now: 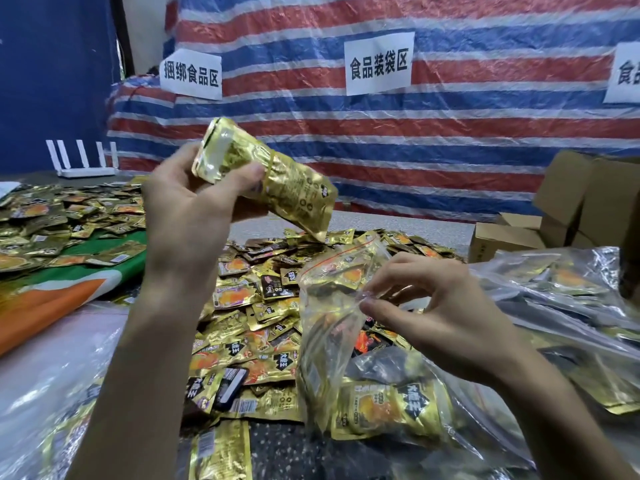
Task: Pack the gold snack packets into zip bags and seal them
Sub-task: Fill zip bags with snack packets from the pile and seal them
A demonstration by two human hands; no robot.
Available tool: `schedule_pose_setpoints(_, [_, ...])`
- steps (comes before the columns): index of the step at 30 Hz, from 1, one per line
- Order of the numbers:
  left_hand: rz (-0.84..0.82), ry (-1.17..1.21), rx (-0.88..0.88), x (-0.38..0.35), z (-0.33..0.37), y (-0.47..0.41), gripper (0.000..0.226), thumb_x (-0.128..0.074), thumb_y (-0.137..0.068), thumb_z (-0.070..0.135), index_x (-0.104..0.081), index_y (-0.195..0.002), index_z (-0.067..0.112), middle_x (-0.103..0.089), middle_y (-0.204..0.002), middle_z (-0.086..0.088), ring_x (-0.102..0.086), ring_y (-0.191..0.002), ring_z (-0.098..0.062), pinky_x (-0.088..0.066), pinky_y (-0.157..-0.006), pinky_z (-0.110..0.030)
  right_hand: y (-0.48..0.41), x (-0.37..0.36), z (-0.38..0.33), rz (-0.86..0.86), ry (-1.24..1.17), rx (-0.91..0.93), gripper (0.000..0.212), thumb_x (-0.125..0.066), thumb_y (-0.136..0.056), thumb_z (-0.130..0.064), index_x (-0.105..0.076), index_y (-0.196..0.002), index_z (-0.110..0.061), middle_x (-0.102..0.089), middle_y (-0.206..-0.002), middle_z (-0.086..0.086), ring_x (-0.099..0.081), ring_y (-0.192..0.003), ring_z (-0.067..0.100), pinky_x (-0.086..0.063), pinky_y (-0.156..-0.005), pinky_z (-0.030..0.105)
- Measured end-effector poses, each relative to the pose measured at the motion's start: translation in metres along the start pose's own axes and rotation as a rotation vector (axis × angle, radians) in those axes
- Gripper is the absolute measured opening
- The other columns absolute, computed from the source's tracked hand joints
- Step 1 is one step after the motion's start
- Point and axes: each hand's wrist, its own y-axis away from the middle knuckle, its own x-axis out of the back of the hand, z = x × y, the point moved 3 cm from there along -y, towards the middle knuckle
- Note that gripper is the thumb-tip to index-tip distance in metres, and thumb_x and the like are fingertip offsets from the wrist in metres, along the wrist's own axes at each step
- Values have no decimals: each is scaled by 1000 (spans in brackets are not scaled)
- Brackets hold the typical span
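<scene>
Left hand (194,216) grips packets (287,188) — right hand (433,306) pinches zip bag (329,327), seemingly unsealed; sign (379,64) 食品装袋区.

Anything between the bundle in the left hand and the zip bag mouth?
Nothing visible. The gold packet bundle in the left hand is in open air above the zip bag, whose rim the right hand pinches.

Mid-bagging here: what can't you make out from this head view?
- Packet count in the banded bundle: head view, packets stacked, left hand wraps one end.
- Whether the zip bag mouth is open: clear crumpled film, right hand pinches the edge.
- Rightmost sign: cut off by the frame edge.
- Contents of the cardboard boxes: hidden by their walls.
</scene>
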Motion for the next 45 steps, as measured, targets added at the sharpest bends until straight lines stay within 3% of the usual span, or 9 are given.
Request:
schedule_pose_setpoints(13, [-295,-419,59,-41,-14,26,15,-81,-75,15,-72,-85,22,-73,-73,3,-72,-66,-21,-61,-64,-48,1,-2,1,28,-27,82,5,-78,-84,-22,-77,-80,-25,-67,-82,-13,-66,-74,9,-53,-61,21])
schedule_pose_setpoints(18, [-415,-563,-8,-62,-27,38,15,-84,-71,16,-68,-73,17,-68,-62,4,-65,-58,-14,-54,-57,-35,0,-6,1,52,-11,133,7,-78,-85,-19,-76,-80,-23,-65,-79,-9,-63,-70,14,-50,-61,30])
schedule_pose_setpoints(21, [-530,-673,-41,-66,-30,38,23,-75,-84,37,-70,-76,17,-68,-65,3,-64,-61,-11,-50,-58,-34,0,-5,0,71,11,112,5,-76,-85,-24,-79,-83,-20,-68,-81,-11,-65,-75,10,-52,-63,28])
schedule_pose_setpoints(25, [-736,-786,30,-56,-25,36,76,-31,-83,81,-69,-78,16,-70,-73,1,-65,-70,-13,-52,-70,-43,0,-6,-2,125,92,98,6,-75,-86,-24,-77,-80,-23,-65,-74,-12,-60,-71,8,-43,-58,17])
schedule_pose_setpoints(29, [-943,-887,16,-35,-18,32,43,-61,-75,71,-73,-79,30,-68,-83,19,-60,-86,5,-42,-73,-15,0,-5,-1,213,106,62,12,-71,-85,-26,-76,-79,-17,-65,-71,-7,-59,-66,11,-43,-55,23])
schedule_pose_setpoints(32, [-910,-924,16,-21,-14,23,29,-65,-70,59,-72,-77,32,-67,-94,17,-59,-92,3,-47,-87,-24,2,-5,-7,203,140,67,19,-68,-83,-37,-74,-78,-19,-63,-70,-11,-57,-68,5,-39,-55,15])
schedule_pose_setpoints(35, [-845,-914,30,-8,-11,14,29,-65,-63,57,-72,-73,31,-63,-105,17,-53,-99,9,-35,-79,1,4,1,-10,155,203,74,27,-65,-79,-51,-70,-74,-25,-63,-70,-16,-56,-70,0,-38,-57,14])
schedule_pose_setpoints(40, [-778,-889,81,11,-10,5,32,-69,-56,58,-74,-70,30,-68,-83,13,-62,-79,-2,-50,-67,-16,3,14,4,-38,357,-1,18,-65,-77,-49,-67,-81,-31,-63,-87,-21,-52,-95,2,-46,-82,34])
schedule_pose_setpoints(45, [-874,-795,84,10,-7,9,8,-75,-74,32,-76,-74,24,-69,-69,14,-62,-63,0,-41,-55,-6,1,23,10,-56,152,-11,5,-71,-83,-18,-73,-85,-23,-71,-90,-11,-65,-95,6,-52,-91,38])
